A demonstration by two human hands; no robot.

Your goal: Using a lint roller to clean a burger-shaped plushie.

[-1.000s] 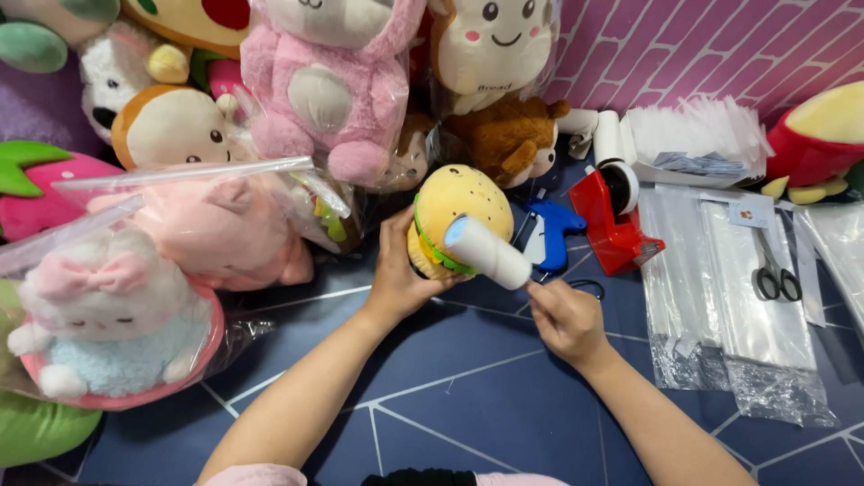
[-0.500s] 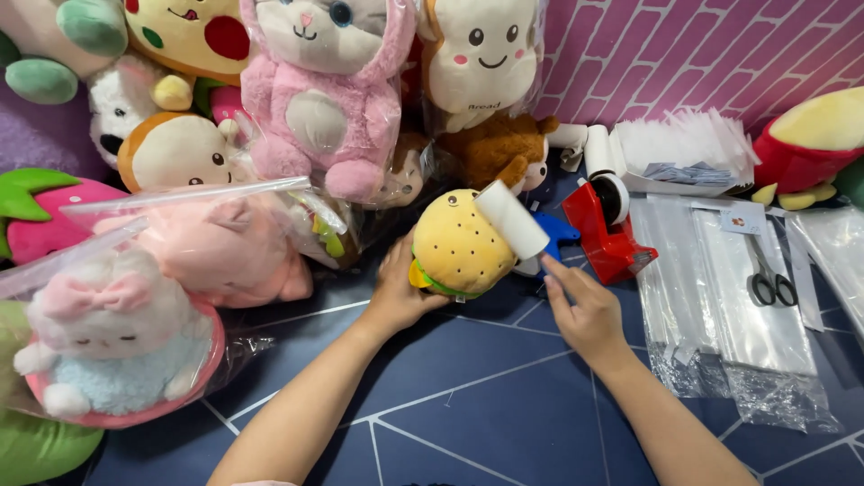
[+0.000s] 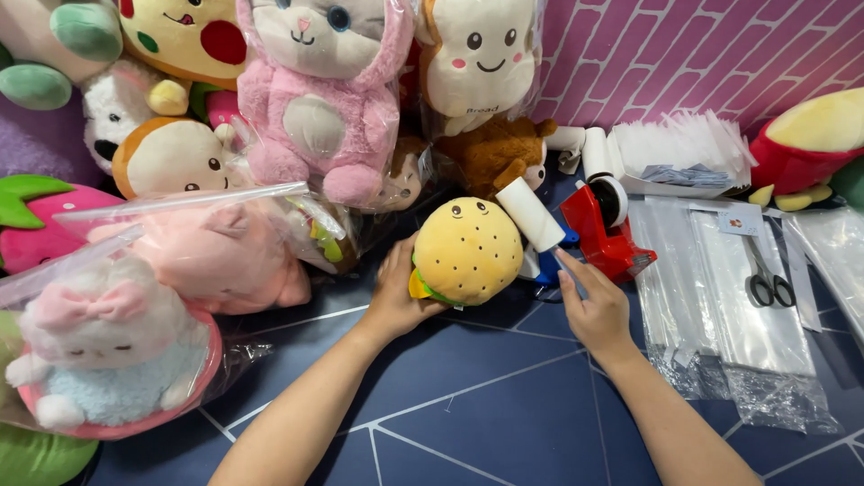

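Note:
My left hand (image 3: 396, 297) grips a round yellow burger plush (image 3: 463, 250) from its left side, the plush's face turned up toward me. My right hand (image 3: 589, 306) holds the blue handle of a white lint roller (image 3: 531, 214). The roll rests against the upper right edge of the plush. Both hands hover just above the dark blue patterned floor (image 3: 486, 414).
Bagged plush toys crowd the left and back: a pink pig (image 3: 220, 256), a pink-suited cat (image 3: 315, 99), a toast plush (image 3: 477, 58), a brown bear (image 3: 495, 153). A red tape dispenser (image 3: 605, 229) stands right of the roller. Clear plastic bags (image 3: 711, 306) and scissors (image 3: 765, 279) lie at the right.
The burger plush has been turned so its face points up and has dropped lower. The lint roller moved from the plush's front to its upper right edge.

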